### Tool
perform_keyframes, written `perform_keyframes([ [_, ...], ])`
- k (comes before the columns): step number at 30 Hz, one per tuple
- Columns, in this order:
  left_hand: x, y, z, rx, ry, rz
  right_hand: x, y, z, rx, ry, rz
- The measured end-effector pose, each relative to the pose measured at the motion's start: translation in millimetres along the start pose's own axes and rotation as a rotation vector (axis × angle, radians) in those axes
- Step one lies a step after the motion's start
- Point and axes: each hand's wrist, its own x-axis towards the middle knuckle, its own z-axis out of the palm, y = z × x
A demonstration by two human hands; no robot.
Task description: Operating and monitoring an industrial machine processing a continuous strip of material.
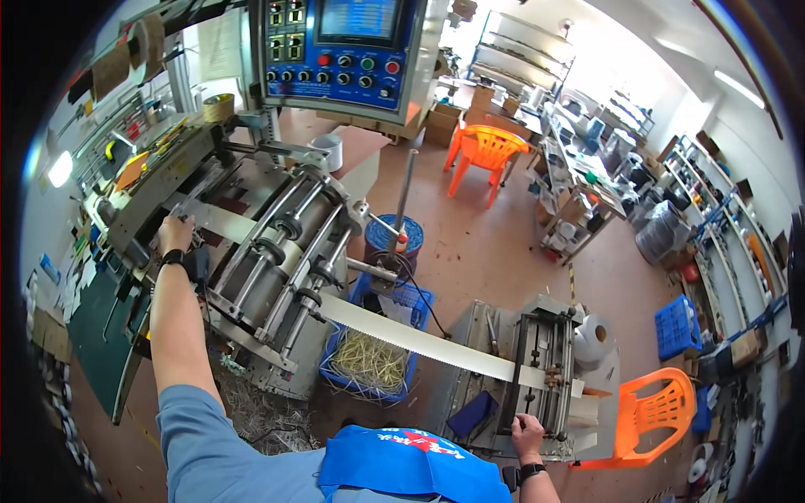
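A long cream strip [419, 342] with a toothed edge runs from the roller machine [289, 243] on the left to a small guide frame [545, 369] on the right. My left hand [174, 233] reaches to the machine's far left side, beside the cream strip's other end [225, 220]. Its fingers are curled, and what they grip is too small to make out. At the guide frame's near edge, my right hand [527, 434] is closed, its fingertips drawn together. Anything between them is hidden. A dark blue pouch-like thing [472, 417] lies left of this hand.
A blue crate [411, 381] of thin trimmings stands between the machines, near a blue drum [394, 237]. A control panel [344, 59] hangs above. Orange chairs [486, 151] stand behind and at the right [658, 411]. A white roll [592, 335] sits beside the guide frame.
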Motion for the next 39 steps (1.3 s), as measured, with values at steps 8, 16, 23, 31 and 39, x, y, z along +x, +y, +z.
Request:
perform_keyframes([
  [8,47,-22,34,-0.168,0.082,-0.075,0,12,9,-0.075,0.085,-0.038],
  [16,44,-25,38,0.020,0.031,0.110,0,12,10,-0.104,0.088,-0.027],
  [23,22,-9,17,-0.100,-0.023,0.186,1,8,8,-0.106,0.103,-0.032],
  [31,29,-9,27,-0.115,0.046,0.150,2,8,8,-0.100,0.100,-0.024],
  [39,50,-33,55,-0.200,0.102,0.276,2,5,6,-0.100,0.094,-0.027],
])
